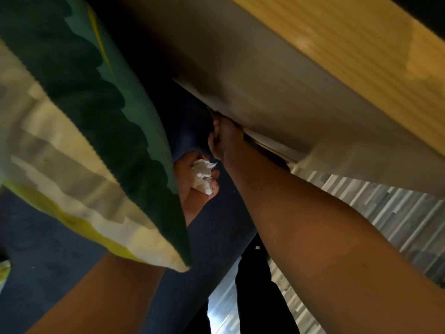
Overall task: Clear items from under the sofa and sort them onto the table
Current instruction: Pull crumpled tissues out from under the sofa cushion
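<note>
Nearest the camera, a green and cream patterned cushion (79,131) is seen above the left forearm. Beyond it, a crumpled white tissue (202,175) is gripped in the left hand (196,186) over the dark blue sofa (216,237). The right hand (225,138) is curled against the pale worktop (277,92) edge; what it grips cannot be told.

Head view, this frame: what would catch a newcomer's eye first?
The big cushion, dark green, cream and yellow, fills the left half of the view. At centre, the left hand holds a crumpled white tissue, partly hidden behind the cushion's edge. Just above it the right hand curls at the lower edge of a pale panel that runs diagonally across the upper right.
</note>
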